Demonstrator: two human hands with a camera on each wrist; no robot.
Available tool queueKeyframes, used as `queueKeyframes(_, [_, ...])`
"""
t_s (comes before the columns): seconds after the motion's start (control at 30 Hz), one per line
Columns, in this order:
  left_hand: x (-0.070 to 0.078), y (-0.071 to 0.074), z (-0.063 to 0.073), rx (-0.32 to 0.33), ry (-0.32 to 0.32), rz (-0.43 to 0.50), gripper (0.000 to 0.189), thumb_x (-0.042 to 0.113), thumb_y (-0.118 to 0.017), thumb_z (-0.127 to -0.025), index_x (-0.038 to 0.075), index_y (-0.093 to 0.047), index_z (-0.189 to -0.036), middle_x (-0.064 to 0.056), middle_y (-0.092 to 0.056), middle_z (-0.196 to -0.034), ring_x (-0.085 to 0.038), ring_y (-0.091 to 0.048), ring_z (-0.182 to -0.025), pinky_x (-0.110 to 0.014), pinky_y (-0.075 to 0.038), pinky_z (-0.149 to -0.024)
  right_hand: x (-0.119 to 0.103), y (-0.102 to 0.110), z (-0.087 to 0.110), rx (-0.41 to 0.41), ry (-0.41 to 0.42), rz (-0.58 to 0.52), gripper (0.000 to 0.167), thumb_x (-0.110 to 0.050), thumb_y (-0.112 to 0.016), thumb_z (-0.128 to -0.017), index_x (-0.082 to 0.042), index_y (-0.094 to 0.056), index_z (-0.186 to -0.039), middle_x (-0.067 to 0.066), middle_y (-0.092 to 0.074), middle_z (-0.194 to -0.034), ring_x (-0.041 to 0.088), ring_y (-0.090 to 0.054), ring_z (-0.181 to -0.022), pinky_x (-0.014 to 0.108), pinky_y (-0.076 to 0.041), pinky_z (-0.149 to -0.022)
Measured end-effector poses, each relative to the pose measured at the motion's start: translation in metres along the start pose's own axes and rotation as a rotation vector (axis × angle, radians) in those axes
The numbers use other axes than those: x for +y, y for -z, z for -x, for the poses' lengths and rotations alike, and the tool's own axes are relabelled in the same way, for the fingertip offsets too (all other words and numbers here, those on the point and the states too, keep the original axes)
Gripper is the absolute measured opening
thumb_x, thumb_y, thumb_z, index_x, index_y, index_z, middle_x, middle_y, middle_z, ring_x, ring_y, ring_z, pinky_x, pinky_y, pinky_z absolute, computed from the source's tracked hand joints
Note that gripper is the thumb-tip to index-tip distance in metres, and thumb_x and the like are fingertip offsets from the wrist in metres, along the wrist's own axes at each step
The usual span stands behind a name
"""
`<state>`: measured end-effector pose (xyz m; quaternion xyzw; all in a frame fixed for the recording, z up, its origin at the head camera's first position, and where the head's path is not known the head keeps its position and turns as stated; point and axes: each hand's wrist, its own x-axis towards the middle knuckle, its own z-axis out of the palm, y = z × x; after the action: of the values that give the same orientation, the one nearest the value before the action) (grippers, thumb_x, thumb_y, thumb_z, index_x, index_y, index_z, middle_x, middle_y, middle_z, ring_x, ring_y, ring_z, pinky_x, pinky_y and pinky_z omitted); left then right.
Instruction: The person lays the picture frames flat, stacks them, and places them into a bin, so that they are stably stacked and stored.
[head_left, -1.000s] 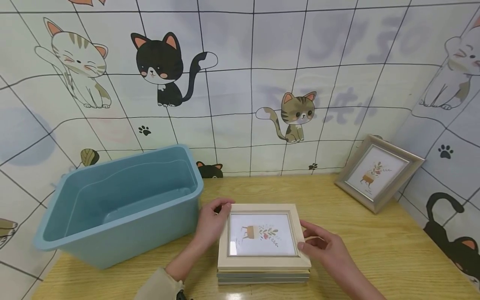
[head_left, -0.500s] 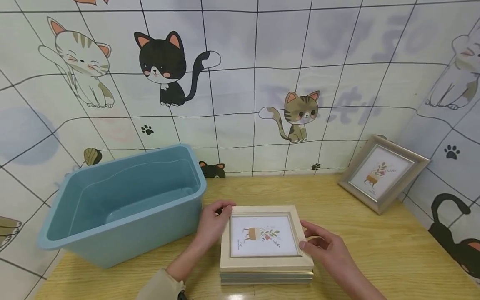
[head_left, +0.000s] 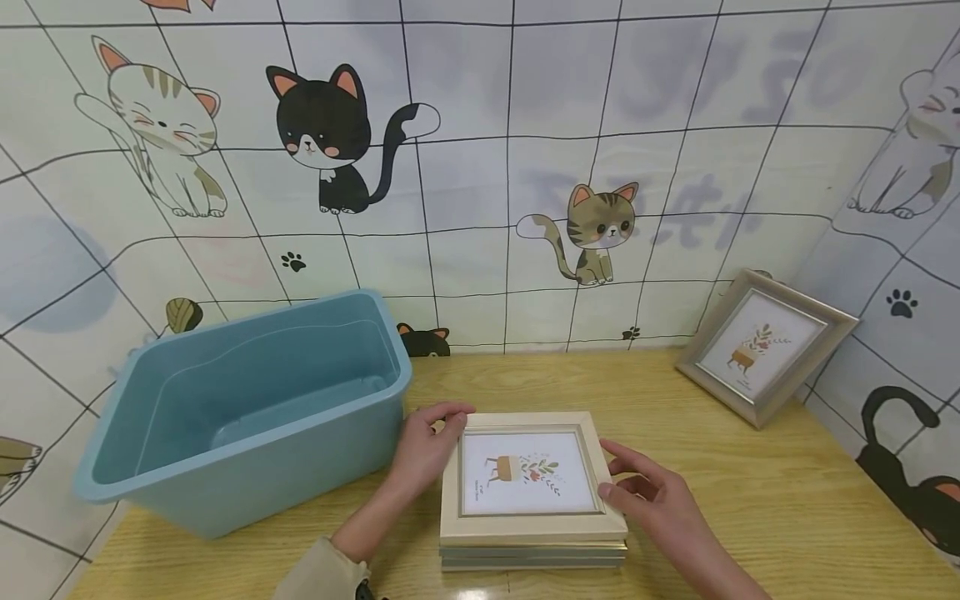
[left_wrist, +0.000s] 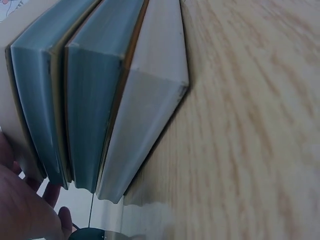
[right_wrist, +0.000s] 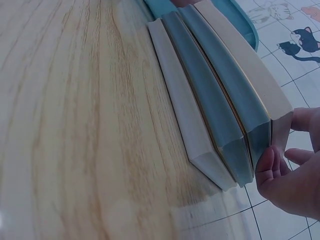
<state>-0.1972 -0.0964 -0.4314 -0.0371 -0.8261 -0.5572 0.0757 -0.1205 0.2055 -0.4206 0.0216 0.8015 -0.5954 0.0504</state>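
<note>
A cream picture frame (head_left: 534,527), its floral print turned sideways, tops a stack of several frames on the wooden table. Below it lie blue-grey frames (left_wrist: 95,95), with a whitish frame (left_wrist: 150,65) at the bottom, seen in the left wrist view. My left hand (head_left: 423,450) holds the top frame at its far left corner, thumb along the edge. At the right side, my right hand (head_left: 652,496) has curled fingers and thumb on the same frame's edge; in the right wrist view, the fingertips (right_wrist: 270,162) rest at its corner.
A blue plastic tub (head_left: 277,437) stands left of the stack, close to the left hand. Another picture frame (head_left: 765,350), silvery beige, leans at the back right against the cat-printed wall covering (head_left: 465,183). The wooden table (head_left: 750,492) extends to the right.
The head view has shifted slightly since one second ago, moving the whole scene a little rightward. Both hands keep their places on the top frame, and the stack looks the same.
</note>
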Motion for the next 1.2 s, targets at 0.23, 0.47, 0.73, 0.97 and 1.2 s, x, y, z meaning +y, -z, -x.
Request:
queueKeyframes(0.23, [0.001,0.002,0.000,-0.033,0.001,0.038,0.019,0.012,-0.063,-0.101,0.013,-0.080,-0.109,0.000,-0.070,-0.101,-0.019,-0.056,-0.092,-0.032,-0.047,-0.076,0.000,0.001,-0.001,-0.009,-0.012,-0.007,0.063,-0.010,-0.074,-0.094,-0.012,-0.051,-0.152,0.013,-0.055,-0.123,0.020,-0.059,-0.095,0.029,-0.052,-0.077])
queueKeyframes(0.47, [-0.001,0.002,0.000,-0.046,0.005,0.090,0.019,0.012,-0.063,-0.101,0.013,-0.080,-0.110,0.000,-0.070,-0.102,-0.019,-0.055,-0.092,-0.029,-0.045,-0.073,0.000,0.019,-0.005,-0.074,0.199,0.037,0.063,-0.006,-0.072,-0.095,-0.004,-0.046,-0.153,0.014,-0.057,-0.119,0.017,-0.062,-0.090,0.030,-0.055,-0.074])
queueKeyframes(0.73, [-0.002,0.002,-0.001,-0.036,0.012,0.090,0.018,0.012,-0.064,-0.101,0.013,-0.080,-0.109,0.000,-0.071,-0.105,-0.018,-0.055,-0.091,-0.028,-0.045,-0.072,-0.008,0.084,-0.029,-0.090,0.538,0.222,0.069,0.003,-0.065,-0.098,-0.011,-0.038,-0.159,-0.004,-0.059,-0.122,0.009,-0.063,-0.098,0.024,-0.056,-0.076])
queueKeyframes(0.97, [-0.002,0.003,-0.001,-0.044,0.033,0.096,0.019,0.011,-0.063,-0.101,0.012,-0.079,-0.111,-0.001,-0.071,-0.110,-0.019,-0.054,-0.092,-0.031,-0.045,-0.078,-0.018,0.149,-0.065,0.067,0.643,0.314,0.072,0.012,-0.062,-0.096,-0.011,-0.038,-0.159,-0.021,-0.059,-0.123,-0.004,-0.060,-0.104,0.012,-0.051,-0.078])
queueKeyframes(1.2, [-0.002,0.002,0.000,-0.034,0.013,0.115,0.018,0.011,-0.064,-0.101,0.010,-0.079,-0.110,-0.003,-0.071,-0.105,-0.016,-0.054,-0.088,-0.027,-0.044,-0.074,-0.041,0.213,-0.102,0.262,0.490,0.513,0.071,-0.016,-0.065,-0.103,-0.014,-0.028,-0.163,0.010,-0.054,-0.141,0.003,-0.056,-0.116,0.001,-0.040,-0.076])
